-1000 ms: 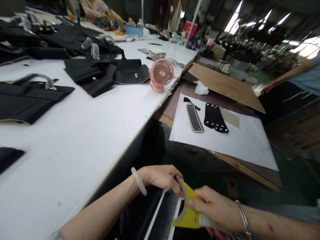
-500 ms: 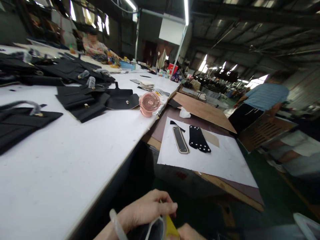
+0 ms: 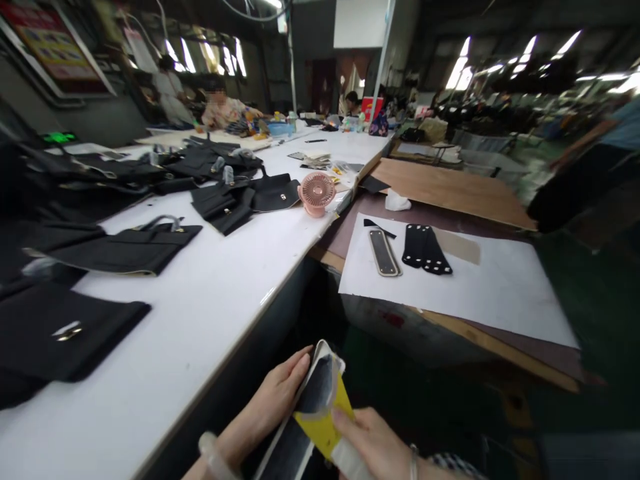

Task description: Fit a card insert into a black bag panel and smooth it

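Black strap piece (image 3: 305,417) with pale edging, held low in the head view, below the near edge of the white worktable (image 3: 200,320) and off its surface, tilted up toward the far side. Left hand (image 3: 273,400) closed along its left edge, fingers lying flat up the side, thumb hidden behind. Right hand (image 3: 373,443) pinching a yellow scraper (image 3: 325,423) against the piece's right face, thumb on top, the tool's pale wrapped handle running down into the palm. Clear bangle (image 3: 213,457) on the left wrist, thin metal bangle (image 3: 413,460) on the right.

On the worktable: black bag panels (image 3: 125,250) with clasps along the left edge and toward the far end, a pink desk fan (image 3: 317,193) at the right edge. Beside it, on a lower brown bench, a white paper sheet (image 3: 490,287) carrying a gold-rimmed oblong plate (image 3: 384,252) and, just beside that, black studded strips (image 3: 425,248). Seated person (image 3: 223,107) at the far end of the worktable; another person's dark trousers (image 3: 565,187) blurred at the right.
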Available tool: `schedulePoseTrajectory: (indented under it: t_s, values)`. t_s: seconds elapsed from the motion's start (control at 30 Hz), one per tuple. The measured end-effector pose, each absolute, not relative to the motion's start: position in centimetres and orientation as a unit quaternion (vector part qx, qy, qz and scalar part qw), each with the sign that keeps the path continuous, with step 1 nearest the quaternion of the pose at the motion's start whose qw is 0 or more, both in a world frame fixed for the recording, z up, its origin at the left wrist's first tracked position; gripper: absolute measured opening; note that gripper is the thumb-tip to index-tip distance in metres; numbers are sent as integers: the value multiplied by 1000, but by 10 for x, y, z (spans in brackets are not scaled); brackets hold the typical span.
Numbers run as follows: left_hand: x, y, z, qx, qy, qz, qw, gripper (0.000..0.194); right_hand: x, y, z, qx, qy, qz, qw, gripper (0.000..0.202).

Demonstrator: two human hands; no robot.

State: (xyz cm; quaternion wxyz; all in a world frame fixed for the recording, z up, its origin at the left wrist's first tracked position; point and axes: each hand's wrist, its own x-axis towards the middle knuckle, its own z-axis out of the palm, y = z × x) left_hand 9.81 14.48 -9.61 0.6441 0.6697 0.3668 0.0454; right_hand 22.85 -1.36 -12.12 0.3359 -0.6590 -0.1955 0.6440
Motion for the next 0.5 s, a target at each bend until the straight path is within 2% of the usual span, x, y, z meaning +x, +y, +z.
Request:
schedulePoseTrajectory:
  t_s: [0.1,0.3,0.5]
  values:
    - [100,141,-96,689,373,56,619,74,242,-40,-110,-655,-239,616,366,85]
    - [106,139,-89,699,368,53,611,66,271,-9,-107,-690,-119,490,519,65]
    - [106,138,-91,691,370,44,620,59,261,24,-142,-695,-159,484,507,61]
